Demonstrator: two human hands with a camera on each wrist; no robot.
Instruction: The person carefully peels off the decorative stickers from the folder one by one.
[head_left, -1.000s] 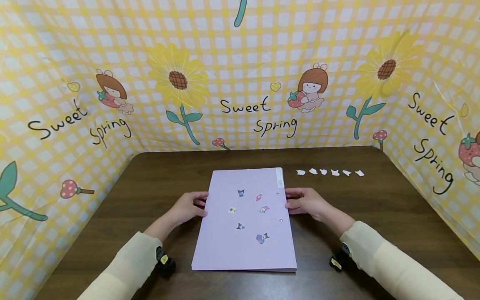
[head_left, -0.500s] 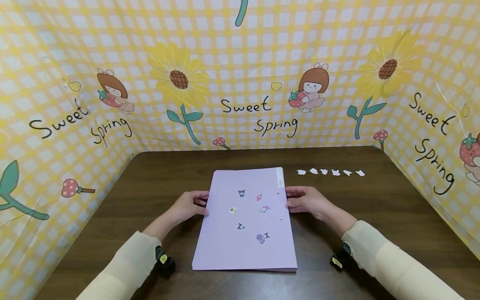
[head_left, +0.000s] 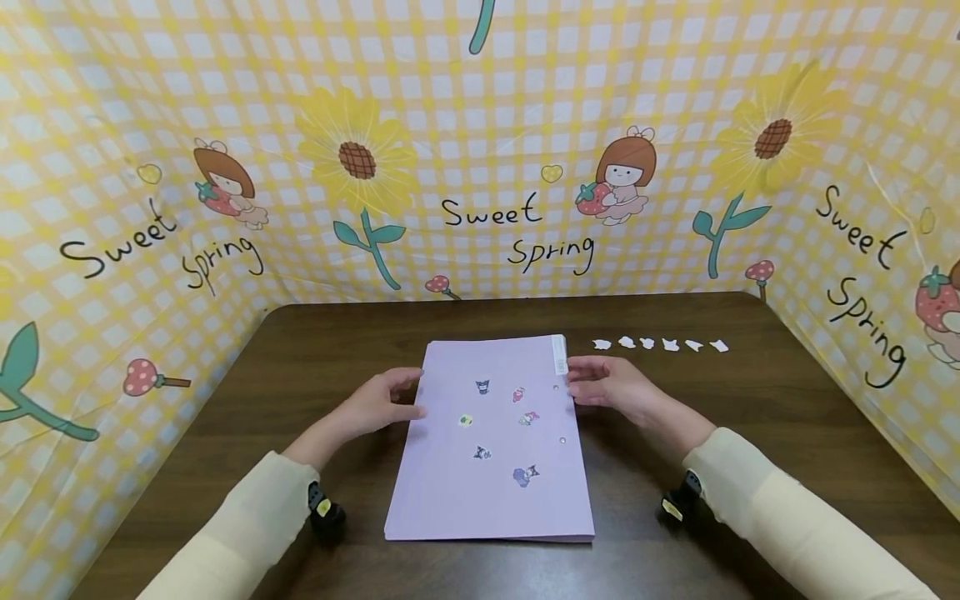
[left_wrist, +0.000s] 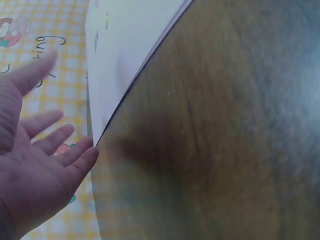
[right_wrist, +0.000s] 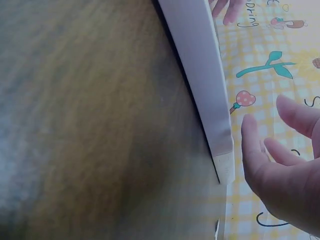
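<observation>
A lilac file folder (head_left: 442, 483) lies flat on the brown table, upright as I look at it, with several small cartoon stickers (head_left: 525, 476) scattered over its cover. At its left side is my left hand (head_left: 375, 402); in the left wrist view its fingers are spread fairly straight, with fingertips at the folder's edge. My right hand (head_left: 622, 390) is by the right edge, near the white label (head_left: 559, 356). The right wrist view has its fingers loosely bent with nothing between them. Whether either hand touches the folder is hard to tell.
Several small white paper cutouts (head_left: 648, 343) lie in a row beyond the folder, at the back right of the table (head_left: 750, 467). A yellow checked cloth (head_left: 480, 108) with printed figures hangs around the back and sides.
Both hands have shifted a little toward the back along the folder's edges, and the left thumb has come away from the left edge's side. The folder and cutouts stay put.
</observation>
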